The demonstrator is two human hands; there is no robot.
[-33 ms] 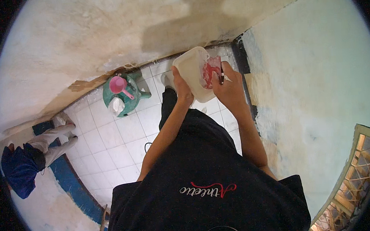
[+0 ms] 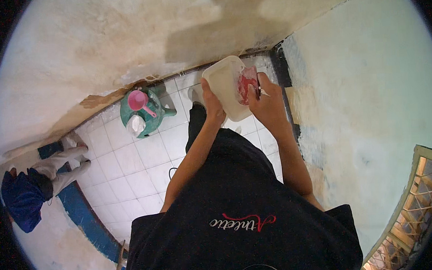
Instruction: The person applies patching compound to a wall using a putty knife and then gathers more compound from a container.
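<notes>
My left hand [image 2: 214,104] is wrapped round the left side of a whitish plastic tub [image 2: 225,83], its thumb along the rim. The tub is held tilted, off the floor, in front of the wall. In my right hand [image 2: 270,100] is a flat red putty scraper [image 2: 246,84] smeared with white paste. The fingers close on its right edge, and its blade lies over the tub's right side. White paste also marks the tub's inner wall and the fingers of this hand. How much paste the tub holds I cannot tell.
A green plastic stool [image 2: 154,122] stands left on the white tiled floor [image 2: 141,156]. On it are a pink dipper [image 2: 138,100] and a white bag [image 2: 136,125]. Another person [image 2: 26,196] is at the far left. A patchy wall [image 2: 341,104] and barred window [image 2: 411,217] are right.
</notes>
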